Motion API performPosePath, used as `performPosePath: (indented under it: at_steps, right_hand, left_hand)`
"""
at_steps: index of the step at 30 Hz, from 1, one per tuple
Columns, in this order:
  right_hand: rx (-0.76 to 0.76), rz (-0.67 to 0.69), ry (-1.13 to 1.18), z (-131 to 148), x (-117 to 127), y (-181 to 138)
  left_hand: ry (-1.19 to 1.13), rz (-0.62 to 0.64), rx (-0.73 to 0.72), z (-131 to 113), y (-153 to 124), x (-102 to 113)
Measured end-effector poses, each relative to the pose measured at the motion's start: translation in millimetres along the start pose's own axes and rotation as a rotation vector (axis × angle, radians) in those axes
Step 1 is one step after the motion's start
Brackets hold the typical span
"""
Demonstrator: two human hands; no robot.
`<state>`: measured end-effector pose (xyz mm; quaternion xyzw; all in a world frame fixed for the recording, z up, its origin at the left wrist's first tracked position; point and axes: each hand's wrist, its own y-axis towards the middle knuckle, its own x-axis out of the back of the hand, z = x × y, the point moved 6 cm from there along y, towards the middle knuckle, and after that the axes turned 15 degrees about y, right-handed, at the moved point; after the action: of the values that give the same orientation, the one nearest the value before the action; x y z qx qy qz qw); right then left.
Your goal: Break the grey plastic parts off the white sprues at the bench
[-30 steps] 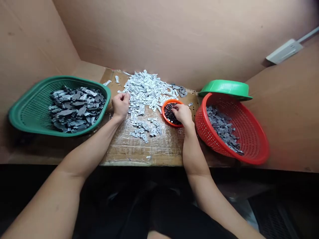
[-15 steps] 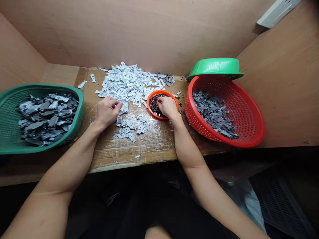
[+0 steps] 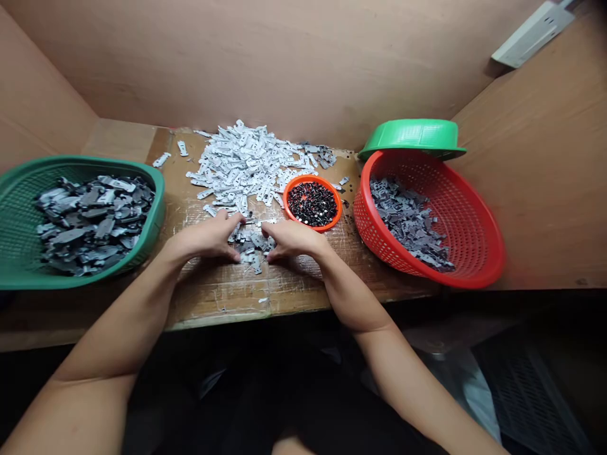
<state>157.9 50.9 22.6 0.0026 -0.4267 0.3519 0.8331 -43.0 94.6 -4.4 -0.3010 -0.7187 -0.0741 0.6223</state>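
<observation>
My left hand (image 3: 206,237) and my right hand (image 3: 294,239) lie on the cardboard sheet (image 3: 303,281), facing each other. Between them sits a small cluster of grey metal pieces (image 3: 250,243). Thumbs and fingers of both hands are stretched out and curve round the cluster from either side, touching its edges. Just behind my right hand stands a small orange bowl (image 3: 313,181) filled with dark beads. A wide heap of pale metal pieces (image 3: 246,161) lies further back.
A green basket (image 3: 159,208) of dark grey parts stands at the left. At the right a red basket (image 3: 490,253) holds similar grey parts, with an upturned green bowl (image 3: 412,134) behind it. A white power strip (image 3: 531,31) is on the right wall.
My right hand left the orange bowl and my left hand left the pale heap. Both came toward me and closed in on the small cluster.
</observation>
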Motion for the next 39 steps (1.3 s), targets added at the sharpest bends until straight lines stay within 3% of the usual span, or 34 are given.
performPosePath:
  at_steps: [3, 4, 6, 8, 11, 13, 15, 17, 19, 22, 30, 35, 39]
  right_hand:
    - [0.044, -0.077, 0.179, -21, 24, -6]
    - [0.043, -0.168, 0.241, -33, 38, -10]
    - [-0.031, -0.474, 0.258, -62, 70, -24]
    - [-0.152, -0.676, 0.179, -86, 88, -36]
    - [-0.223, -0.658, 0.078, -97, 84, -31]
    - [-0.232, -0.599, 0.032, -94, 73, -22]
    - [-0.252, -0.570, -0.018, -88, 65, -15]
    - [-0.279, -0.566, -0.063, -86, 62, -11]
    - [-0.292, -0.570, -0.089, -87, 64, -11]
    - [-0.240, -0.604, -0.060, -91, 70, -14]
    - [-0.024, -0.745, 0.205, -100, 84, -26]
    - [0.042, -0.728, 0.327, -105, 87, -29]
    - [0.064, -0.784, 0.394, -104, 91, -36]
  left_hand:
    - [-0.145, -0.169, -0.066, -16, 9, 0]
    - [-0.223, -0.210, -0.081, -16, 14, 0]
    - [-0.363, -0.276, -0.072, -7, 23, 3]
    - [-0.423, -0.432, 0.002, 9, 26, 13]
    - [-0.399, -0.715, 0.102, 22, 19, 30]
    - [-0.393, -0.790, 0.037, 12, 13, 33]
    - [-0.342, -0.763, -0.160, -13, 10, 28]
    - [-0.162, -0.650, -0.385, -46, 7, 12]
    - [0.033, -0.610, -0.393, -63, 6, -3]
    - [0.133, -0.557, -0.367, -69, 10, -18]
    - [0.054, -0.626, -0.402, -60, 7, -10]
    - [-0.192, -0.635, -0.297, -52, 10, -3]
    - [-0.857, -0.517, -0.027, -29, 20, -2]
